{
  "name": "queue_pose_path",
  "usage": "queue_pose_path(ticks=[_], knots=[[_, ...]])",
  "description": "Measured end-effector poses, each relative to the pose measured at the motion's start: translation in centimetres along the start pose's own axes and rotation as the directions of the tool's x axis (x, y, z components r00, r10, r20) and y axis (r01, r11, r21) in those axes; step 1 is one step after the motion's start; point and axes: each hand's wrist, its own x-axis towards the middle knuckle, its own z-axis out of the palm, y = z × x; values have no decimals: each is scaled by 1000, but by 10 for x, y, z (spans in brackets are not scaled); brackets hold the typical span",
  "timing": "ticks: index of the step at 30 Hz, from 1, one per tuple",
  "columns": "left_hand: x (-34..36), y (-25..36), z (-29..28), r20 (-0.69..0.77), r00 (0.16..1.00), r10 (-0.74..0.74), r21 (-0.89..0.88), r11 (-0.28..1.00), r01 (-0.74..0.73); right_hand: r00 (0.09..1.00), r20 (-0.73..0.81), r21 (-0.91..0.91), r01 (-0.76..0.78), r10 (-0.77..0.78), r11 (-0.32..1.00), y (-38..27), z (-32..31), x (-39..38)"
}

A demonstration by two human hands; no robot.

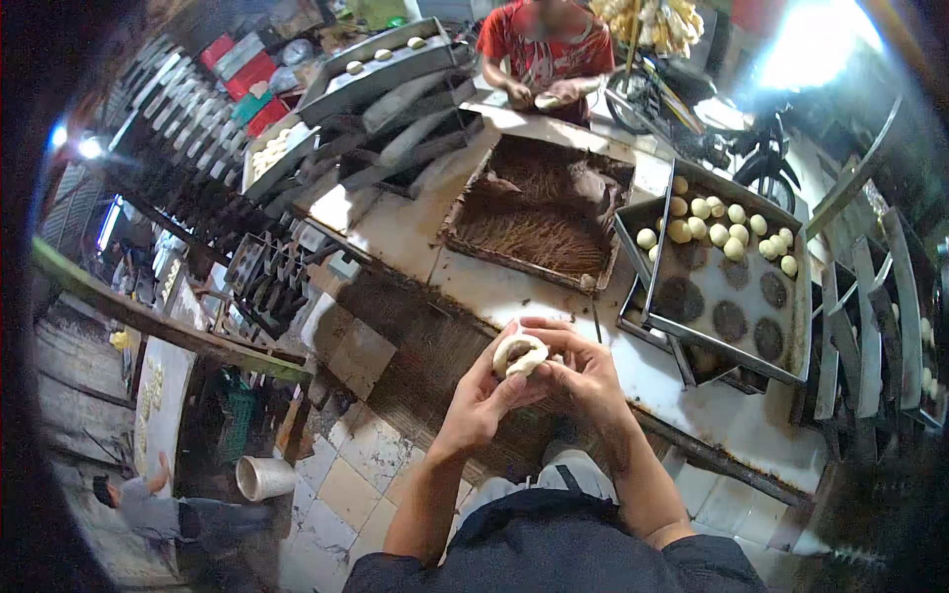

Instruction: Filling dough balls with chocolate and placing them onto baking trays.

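My left hand (482, 403) and my right hand (586, 378) are closed round a pale piece of dough (519, 352), cupped open around a dark brown middle, held out over the near edge of the white tiled worktop (450, 277). Beyond them lies a shallow box of brown, crumbly paste (529, 242), with something pale in its far right corner. To the right, a metal tray (722, 331) sits stacked on another, with several cream dough balls (733, 249) at its far end and dark round marks on its bare part.
A co-worker in a red shirt (514, 40) holds pale dough across the worktop. Stacked metal trays (870, 326) stand at right and back left. A motorbike (766, 158) is behind. Another person (148, 504) works at lower left, near a white bucket (262, 477) and green rail (168, 326).
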Motion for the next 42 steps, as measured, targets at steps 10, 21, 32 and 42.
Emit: queue_pose_path(ticks=[10,21,32,42], knots=[[-145,-7,-2,-247,924,290,-212,915,-344,994,-89,56,-58,63,997,-50,132,-132],[-214,-34,80,-57,943,329,161,935,-316,937,-186,-455,186,-297,871,-102,118,-260],[-206,-166,316,311,936,162,518,798,-310,812,-494,-517,13,-310,856,-142,-90,-454],[-168,-186,427,535,792,-293,521,853,-36,763,-629,-161,63,-151,985,-151,-215,-499]])
